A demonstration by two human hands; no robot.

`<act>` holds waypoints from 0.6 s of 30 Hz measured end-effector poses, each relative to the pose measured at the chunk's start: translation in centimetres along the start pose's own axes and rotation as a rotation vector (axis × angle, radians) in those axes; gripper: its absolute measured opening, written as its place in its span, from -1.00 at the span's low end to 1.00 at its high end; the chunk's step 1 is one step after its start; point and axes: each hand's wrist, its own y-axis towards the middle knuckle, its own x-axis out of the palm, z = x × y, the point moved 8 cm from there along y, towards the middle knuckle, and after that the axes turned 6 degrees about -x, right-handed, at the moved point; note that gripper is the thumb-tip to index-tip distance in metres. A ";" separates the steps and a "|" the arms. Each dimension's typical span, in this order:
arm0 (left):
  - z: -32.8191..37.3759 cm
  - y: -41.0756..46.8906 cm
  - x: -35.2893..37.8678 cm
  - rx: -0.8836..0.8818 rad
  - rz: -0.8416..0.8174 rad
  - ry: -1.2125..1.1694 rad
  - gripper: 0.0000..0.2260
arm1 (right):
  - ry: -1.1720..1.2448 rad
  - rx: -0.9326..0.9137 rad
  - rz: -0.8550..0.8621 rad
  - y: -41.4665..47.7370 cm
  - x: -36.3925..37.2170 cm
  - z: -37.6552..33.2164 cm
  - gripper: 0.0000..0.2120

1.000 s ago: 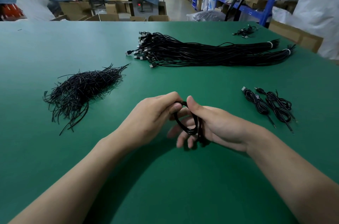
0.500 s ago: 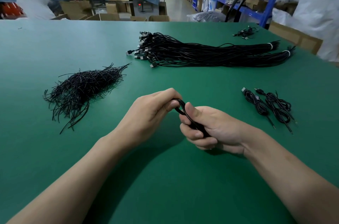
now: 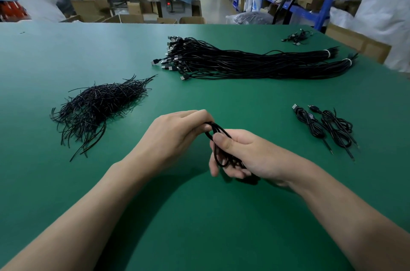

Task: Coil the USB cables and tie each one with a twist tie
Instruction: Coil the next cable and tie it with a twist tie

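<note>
Right hand [image 3: 251, 153] grips a coiled cable [image 3: 230, 159] over the tabletop [image 3: 199, 215]; left hand [image 3: 175, 135] pinches its upper loop. Ties [image 3: 99, 106] lie left, loose cables [image 3: 244, 62] beyond, two coils [image 3: 324, 128] right.

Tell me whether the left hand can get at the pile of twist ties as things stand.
Probably yes. The pile of twist ties lies on that side, only bare table between. The left hand pinches the coiled cable, which the right hand also grips, so it must let go first.
</note>
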 end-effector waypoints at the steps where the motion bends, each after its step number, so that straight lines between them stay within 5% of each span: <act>1: 0.1 0.0 0.0 0.001 0.005 -0.001 -0.79 | 0.027 0.007 -0.015 0.0 0.0 0.1 -0.70; 10: 1.1 0.0 -0.5 0.076 0.046 0.089 -0.73 | 0.292 0.091 -0.157 -0.5 0.6 0.5 -0.24; 18: 2.8 -0.2 -1.0 0.252 0.079 0.224 -0.98 | 0.085 -0.011 -0.123 -0.3 0.9 -0.1 -0.60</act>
